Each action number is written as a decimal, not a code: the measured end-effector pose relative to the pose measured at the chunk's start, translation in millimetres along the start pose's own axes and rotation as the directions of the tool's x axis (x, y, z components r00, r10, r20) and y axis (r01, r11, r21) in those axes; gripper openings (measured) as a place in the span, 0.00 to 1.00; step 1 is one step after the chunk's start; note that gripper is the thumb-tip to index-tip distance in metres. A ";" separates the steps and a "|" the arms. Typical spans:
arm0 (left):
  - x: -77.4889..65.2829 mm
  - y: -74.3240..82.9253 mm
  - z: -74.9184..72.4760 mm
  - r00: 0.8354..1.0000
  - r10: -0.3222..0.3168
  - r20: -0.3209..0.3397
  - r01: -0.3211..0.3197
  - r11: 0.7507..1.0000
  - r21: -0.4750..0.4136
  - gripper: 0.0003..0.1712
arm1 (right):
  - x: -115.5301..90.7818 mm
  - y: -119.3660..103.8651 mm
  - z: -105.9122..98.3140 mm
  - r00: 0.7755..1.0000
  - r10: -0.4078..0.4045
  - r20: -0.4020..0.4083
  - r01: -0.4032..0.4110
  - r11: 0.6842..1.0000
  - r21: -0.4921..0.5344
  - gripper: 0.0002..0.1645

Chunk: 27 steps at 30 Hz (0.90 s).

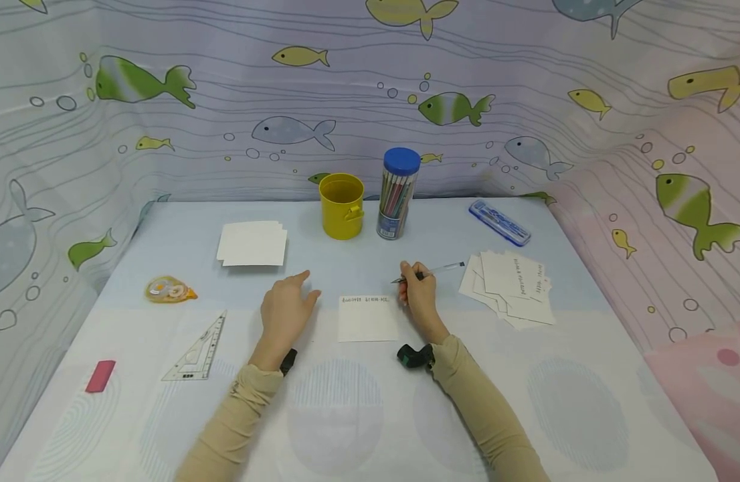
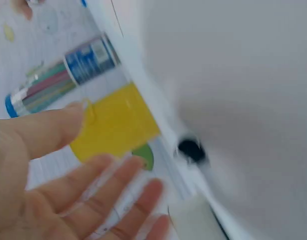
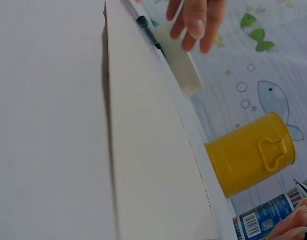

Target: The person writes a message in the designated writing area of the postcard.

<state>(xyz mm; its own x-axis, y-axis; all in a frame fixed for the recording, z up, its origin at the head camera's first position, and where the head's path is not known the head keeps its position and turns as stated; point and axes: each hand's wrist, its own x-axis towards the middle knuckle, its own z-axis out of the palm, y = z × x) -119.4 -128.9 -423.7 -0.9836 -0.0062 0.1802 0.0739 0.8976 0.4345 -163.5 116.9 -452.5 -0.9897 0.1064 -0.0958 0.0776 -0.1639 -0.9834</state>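
My right hand (image 1: pixel 419 294) pinches a clear-barrelled pen (image 1: pixel 442 268), its dark tip pointing left, just above the upper right corner of a white card (image 1: pixel 368 325). A line of handwriting runs along the top of that card. To the left of the card, my left hand (image 1: pixel 286 314) hovers with fingers spread and nothing in it; the left wrist view shows its fingers (image 2: pixel 128 175) apart. A small dark capped piece (image 3: pixel 149 33), perhaps a pen cap, lies beyond the card in the right wrist view, near the left hand's fingers.
Blank cards (image 1: pixel 252 244) are stacked at back left, written cards (image 1: pixel 514 284) fanned at right. Behind stand a yellow bucket (image 1: pixel 341 207) and a blue-lidded pencil tube (image 1: pixel 397 194). A blue case (image 1: pixel 499 222), correction tape (image 1: pixel 170 290), set square (image 1: pixel 198 351) and red eraser (image 1: pixel 100 376) lie around.
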 end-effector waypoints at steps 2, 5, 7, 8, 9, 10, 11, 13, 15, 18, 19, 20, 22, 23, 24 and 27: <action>0.5 -4.3 -2.8 0.998 -0.066 -0.006 0.066 0.997 0.034 0.29 | 4.2 6.6 -2.6 1.000 0.001 -0.009 -0.001 1.000 0.019 0.23; 0.8 -10.9 -5.5 0.988 -0.154 0.022 0.152 0.985 0.081 0.30 | 9.5 15.7 -5.7 1.000 -0.004 -0.022 0.005 0.999 0.045 0.23; 1.0 -14.2 -6.4 0.980 -0.194 0.050 0.188 0.977 0.104 0.31 | 10.2 18.0 -6.4 0.999 -0.002 -0.032 0.004 0.999 0.053 0.23; 1.0 -15.1 -6.8 0.977 -0.206 0.062 0.198 0.974 0.110 0.31 | 10.2 18.5 -6.7 0.999 -0.001 -0.041 0.004 0.998 0.057 0.22; 1.0 -15.9 -6.7 0.974 -0.213 0.075 0.203 0.972 0.120 0.31 | 10.0 18.7 -6.7 0.999 0.001 -0.049 0.002 0.998 0.059 0.22; 1.0 -16.4 -6.5 0.972 -0.217 0.087 0.206 0.971 0.123 0.31 | 9.9 18.9 -6.8 0.998 0.005 -0.058 -0.002 0.998 0.062 0.22; 1.0 -16.5 -6.3 0.971 -0.217 0.097 0.205 0.971 0.125 0.30 | 9.8 18.8 -6.8 0.998 0.010 -0.067 -0.005 0.998 0.066 0.21; 1.0 -16.9 -5.4 0.970 -0.216 0.112 0.201 0.971 0.131 0.29 | 10.1 18.5 -6.4 0.996 0.019 -0.086 -0.012 0.997 0.073 0.21; 0.5 -17.5 -4.5 0.970 -0.211 0.123 0.194 0.971 0.140 0.27 | 10.3 17.6 -5.9 0.995 0.026 -0.092 -0.018 0.997 0.079 0.20; 0.8 -18.1 -5.5 0.969 -0.206 0.135 0.186 0.971 0.148 0.23 | 8.7 13.2 -5.1 0.996 0.044 -0.081 -0.037 0.995 0.091 0.20; 1.0 -18.3 -6.0 0.969 -0.205 0.141 0.184 0.971 0.150 0.22 | 8.7 12.8 -5.1 0.996 0.047 -0.076 -0.040 0.995 0.095 0.20; 1.1 -18.4 -6.7 0.968 -0.204 0.146 0.182 0.972 0.151 0.21 | 8.8 12.8 -5.2 0.996 0.050 -0.071 -0.043 0.994 0.099 0.20; 1.8 -18.4 -7.5 0.968 -0.202 0.150 0.180 0.972 0.151 0.19 | 9.0 12.6 -5.0 0.996 0.054 -0.068 -0.047 0.994 0.101 0.21; 1.9 -18.3 -7.6 0.968 -0.201 0.152 0.179 0.972 0.151 0.18 | 9.2 12.6 -4.8 0.996 0.052 -0.066 -0.045 0.994 0.099 0.21; 2.0 -18.4 -7.7 0.968 -0.199 0.151 0.177 0.973 0.149 0.17 | 11.2 16.0 -5.0 0.996 0.045 -0.072 -0.038 0.994 0.101 0.21; 2.2 -18.9 -7.9 0.971 -0.190 0.147 0.169 0.975 0.144 0.13 | 12.2 16.5 -4.3 0.997 0.035 -0.075 -0.028 0.995 0.095 0.21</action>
<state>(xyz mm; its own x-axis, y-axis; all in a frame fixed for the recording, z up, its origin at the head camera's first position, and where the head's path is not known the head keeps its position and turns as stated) -121.7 -149.4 -424.6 -0.9930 -0.1119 -0.0372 -0.1179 0.9377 0.3268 -173.7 119.8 -470.6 -0.9746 0.1737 -0.1416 0.0934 -0.2595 -0.9612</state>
